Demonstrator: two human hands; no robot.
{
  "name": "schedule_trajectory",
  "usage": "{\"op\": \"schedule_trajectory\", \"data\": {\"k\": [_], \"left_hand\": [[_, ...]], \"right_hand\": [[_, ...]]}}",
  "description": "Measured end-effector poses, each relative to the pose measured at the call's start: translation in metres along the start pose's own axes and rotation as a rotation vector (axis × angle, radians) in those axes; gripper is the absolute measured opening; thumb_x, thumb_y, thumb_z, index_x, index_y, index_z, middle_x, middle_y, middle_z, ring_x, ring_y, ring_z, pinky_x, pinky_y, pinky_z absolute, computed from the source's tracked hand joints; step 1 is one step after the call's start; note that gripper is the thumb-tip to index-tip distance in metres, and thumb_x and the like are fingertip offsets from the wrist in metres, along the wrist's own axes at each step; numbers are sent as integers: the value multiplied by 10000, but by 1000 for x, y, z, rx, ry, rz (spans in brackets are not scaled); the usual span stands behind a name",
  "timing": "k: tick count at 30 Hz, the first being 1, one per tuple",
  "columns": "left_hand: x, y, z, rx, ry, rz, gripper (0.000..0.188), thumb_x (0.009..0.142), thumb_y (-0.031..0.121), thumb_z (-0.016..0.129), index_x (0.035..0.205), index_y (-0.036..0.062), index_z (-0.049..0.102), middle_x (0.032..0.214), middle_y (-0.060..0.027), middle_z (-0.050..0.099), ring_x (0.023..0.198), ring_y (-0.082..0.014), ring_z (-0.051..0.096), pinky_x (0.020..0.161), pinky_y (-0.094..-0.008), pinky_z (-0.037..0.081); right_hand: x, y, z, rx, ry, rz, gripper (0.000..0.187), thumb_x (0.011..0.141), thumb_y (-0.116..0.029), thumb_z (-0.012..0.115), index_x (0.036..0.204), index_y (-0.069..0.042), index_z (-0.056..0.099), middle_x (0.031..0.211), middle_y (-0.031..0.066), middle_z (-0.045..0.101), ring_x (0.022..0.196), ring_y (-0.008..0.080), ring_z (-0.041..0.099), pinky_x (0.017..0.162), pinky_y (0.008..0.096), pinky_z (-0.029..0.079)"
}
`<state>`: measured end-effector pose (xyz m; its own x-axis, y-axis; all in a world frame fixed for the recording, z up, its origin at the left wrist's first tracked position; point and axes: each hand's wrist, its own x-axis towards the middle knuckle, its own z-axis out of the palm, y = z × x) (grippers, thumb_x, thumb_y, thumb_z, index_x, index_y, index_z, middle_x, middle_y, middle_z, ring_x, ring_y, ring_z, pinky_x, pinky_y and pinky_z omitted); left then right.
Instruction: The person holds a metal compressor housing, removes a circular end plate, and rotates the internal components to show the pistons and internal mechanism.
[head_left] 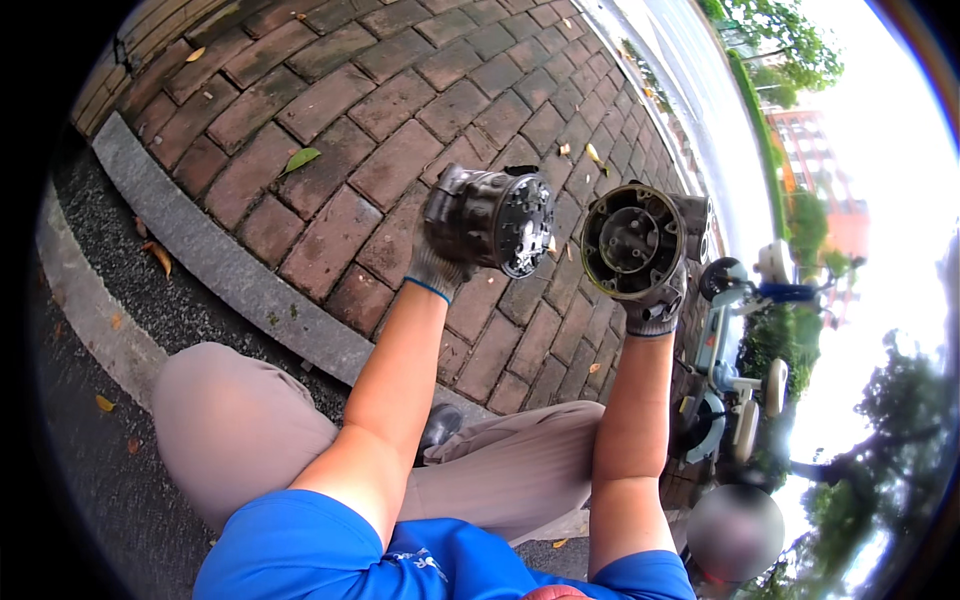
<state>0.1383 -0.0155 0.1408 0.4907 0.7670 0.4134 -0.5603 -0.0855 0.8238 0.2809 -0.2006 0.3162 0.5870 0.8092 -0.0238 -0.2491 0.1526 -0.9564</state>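
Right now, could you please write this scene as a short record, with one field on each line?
Left hand: grey-gloved, holds a dark cylindrical metal part, glossy black end facing right
Right hand: grey-gloved, holds a round metal housing, hollow side facing the camera
Contact: the two pieces are apart
Ground: brick paving with scattered leaves; grey kerb at left
Right side: a scooter

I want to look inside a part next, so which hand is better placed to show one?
Likely the right hand: it holds the open metal housing with its hollow face toward the camera. The left hand holds the dark metal cylinder sideways, its end seen aslant.
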Motion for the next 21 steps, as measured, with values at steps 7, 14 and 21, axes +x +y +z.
{"op": "schedule_trajectory", "data": {"k": [7, 14, 21], "left_hand": [[3, 2, -10, -1368, 55, -436, 432, 1103, 365, 337, 1211, 56, 619, 1212, -85, 685, 1135, -212, 642, 1038, -392, 519], [1, 3, -9, -1427, 91, -494, 443, 1112, 365, 312, 1229, 75, 626, 1214, -85, 683, 1133, -211, 640, 1043, -391, 516], [2, 6, -6, -1472, 74, -486, 440, 1095, 390, 358, 1190, 77, 652, 1184, -91, 696, 1099, -228, 655, 1009, -412, 538]], "right_hand": [[-3, 4, -13, 98, 102, 11, 462, 1064, -312, 457, 1457, -69, 468, 1334, 180, 615, 1172, 354, 660, 970, 542, 589], [-8, 1, 1, -12, -73, -105, 416, 1068, -197, 442, 1459, -58, 464, 1346, 188, 602, 1181, 347, 652, 961, 537, 593], [-12, -1, 2, 99, -30, -25, 438, 1048, -197, 494, 1455, -38, 470, 1353, 192, 604, 1184, 343, 645, 977, 527, 577]]}}
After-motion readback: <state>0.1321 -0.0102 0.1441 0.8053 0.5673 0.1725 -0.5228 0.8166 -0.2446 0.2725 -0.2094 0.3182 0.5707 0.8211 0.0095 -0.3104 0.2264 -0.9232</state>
